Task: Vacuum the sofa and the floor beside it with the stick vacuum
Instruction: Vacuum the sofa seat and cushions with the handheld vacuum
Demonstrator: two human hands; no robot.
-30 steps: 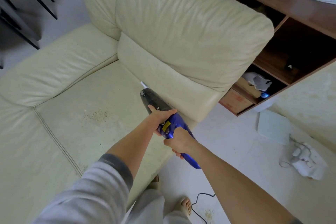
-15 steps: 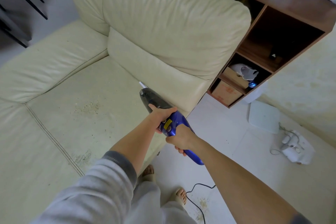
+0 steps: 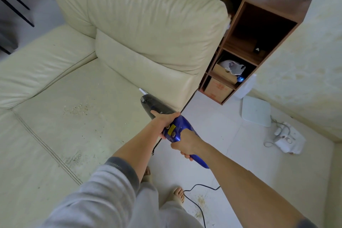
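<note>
1. Blue-and-black plastic handheld vacuum [image 3: 167,116] is held over the right end of the seat of the cream leather sofa [image 3: 92,98], its dark nose pointing toward the foot of the back cushion, with a small white tip showing at the front.
2. The left hand [image 3: 163,122] grips the vacuum where the black body meets the blue, fingers curled round it and thumb along the top.
3. The right hand [image 3: 186,144] is wrapped tight around the blue handle further back, the handle's end poking out below the fist.
4. A patch of pale crumbs [image 3: 75,109] lies on the seat cushion, well left of the nose; darker specks [image 3: 73,158] sit along the seam nearer the person.
5. A thin black cord [image 3: 196,203] trails over the white tiled floor [image 3: 231,153] beside bare feet, with more crumbs [image 3: 200,200] scattered just by it.
6. A brown wooden shelf unit [image 3: 259,24] stands beside the sofa's end, cardboard boxes [image 3: 218,89] in its lower compartments.
7. A flat white square device [image 3: 256,110] and crumpled white packaging with a cable [image 3: 286,139] lie on the floor near the wall.
</note>
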